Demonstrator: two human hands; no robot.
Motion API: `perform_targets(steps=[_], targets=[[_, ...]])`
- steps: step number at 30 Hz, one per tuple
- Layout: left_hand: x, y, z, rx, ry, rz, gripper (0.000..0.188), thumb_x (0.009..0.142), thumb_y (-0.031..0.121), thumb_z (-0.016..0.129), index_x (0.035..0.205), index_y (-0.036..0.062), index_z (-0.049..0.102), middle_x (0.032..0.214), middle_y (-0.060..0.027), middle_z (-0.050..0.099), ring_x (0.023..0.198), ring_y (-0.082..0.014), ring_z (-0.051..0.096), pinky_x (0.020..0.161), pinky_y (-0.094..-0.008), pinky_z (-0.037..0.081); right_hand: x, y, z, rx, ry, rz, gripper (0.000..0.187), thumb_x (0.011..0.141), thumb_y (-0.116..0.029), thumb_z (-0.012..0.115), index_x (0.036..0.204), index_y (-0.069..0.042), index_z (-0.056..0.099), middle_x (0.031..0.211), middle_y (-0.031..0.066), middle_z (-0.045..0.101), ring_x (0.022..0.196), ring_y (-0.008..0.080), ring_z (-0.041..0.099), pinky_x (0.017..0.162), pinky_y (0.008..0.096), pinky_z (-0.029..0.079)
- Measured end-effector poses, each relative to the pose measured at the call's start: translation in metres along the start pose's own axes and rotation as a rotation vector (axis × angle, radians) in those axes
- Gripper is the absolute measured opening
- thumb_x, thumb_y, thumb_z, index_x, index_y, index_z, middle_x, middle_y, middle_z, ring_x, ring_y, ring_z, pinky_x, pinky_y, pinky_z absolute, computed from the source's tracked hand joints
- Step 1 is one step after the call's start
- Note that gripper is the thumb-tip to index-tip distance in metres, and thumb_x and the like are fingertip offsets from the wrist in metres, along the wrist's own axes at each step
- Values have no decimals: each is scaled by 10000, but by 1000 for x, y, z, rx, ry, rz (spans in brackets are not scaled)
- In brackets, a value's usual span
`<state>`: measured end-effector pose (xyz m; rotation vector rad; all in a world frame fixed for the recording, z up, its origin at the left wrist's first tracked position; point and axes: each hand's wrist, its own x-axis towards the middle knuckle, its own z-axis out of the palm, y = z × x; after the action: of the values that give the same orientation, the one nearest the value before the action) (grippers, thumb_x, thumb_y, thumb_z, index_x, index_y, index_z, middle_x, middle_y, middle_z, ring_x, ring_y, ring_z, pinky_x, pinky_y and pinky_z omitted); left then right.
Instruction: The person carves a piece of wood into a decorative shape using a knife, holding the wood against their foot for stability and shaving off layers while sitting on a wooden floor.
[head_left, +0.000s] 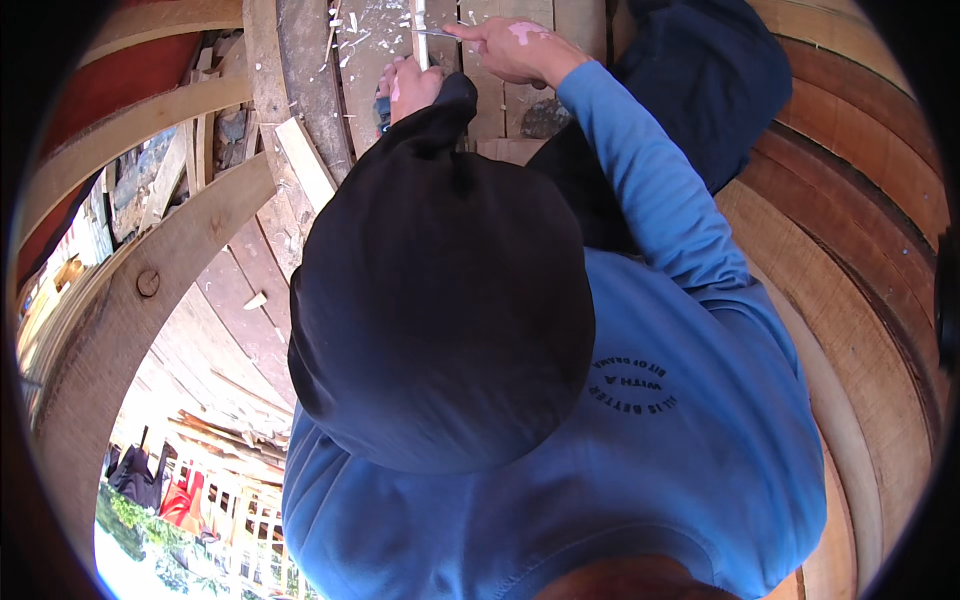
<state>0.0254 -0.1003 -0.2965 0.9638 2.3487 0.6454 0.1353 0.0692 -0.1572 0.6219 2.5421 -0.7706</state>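
stick (420,50) points straight out from left hand (413,88) gripping it, right hand (518,50) kinda curled round a knife (436,35) crossing it

Dark printed lettering (628,385) stands on the front of the person's blue sweatshirt (610,490), off toward the wearer's right side. It is all in capitals, small and upside down as seen from above, with a short straight line of words in the middle and a curved line bending round it on either side, forming a rough ring.
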Motion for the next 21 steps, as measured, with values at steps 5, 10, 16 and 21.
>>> perform_targets(steps=[5, 10, 16, 21], targets=[[-5, 19, -15, 85, 10, 47, 371, 813, 307, 674, 1048, 22, 707, 1171, -214, 609, 1163, -427, 533, 992, -539, 397, -13, -10, -37, 71, -145, 73, 494, 1033, -178, 426, 1502, -322, 484, 1009, 214, 724, 829, 394, 693, 812, 489, 561], [1, -2, 4, 244, 159, 175, 258, 822, 320, 683, 945, 104, 752, 1018, -189, 651, 1035, -430, 614, 881, -534, 496, 4, 23, 24, 59, 213, -99, 404, 1024, -247, 381, 1301, -85, 626, 1122, 265, 696, 1075, 439, 661, 955, 522, 517], [0, 8, -7, 75, -39, 34, 472, 820, 326, 661, 1092, -59, 689, 1223, -238, 606, 1227, -439, 501, 1050, -533, 364, -21, -25, 44, 113, 334, 174, 472, 1011, -190, 458, 1459, -300, 559, 1159, 206, 709, 1047, 365, 697, 950, 489, 533], [9, 1, 0, -99, 18, -148, 476, 819, 326, 653, 1077, -72, 688, 1240, -238, 601, 1236, -448, 490, 1055, -528, 360, -8, -15, 31, 219, 240, 44, 517, 996, -167, 479, 1483, -334, 528, 1057, 209, 717, 940, 405, 686, 886, 485, 542]])
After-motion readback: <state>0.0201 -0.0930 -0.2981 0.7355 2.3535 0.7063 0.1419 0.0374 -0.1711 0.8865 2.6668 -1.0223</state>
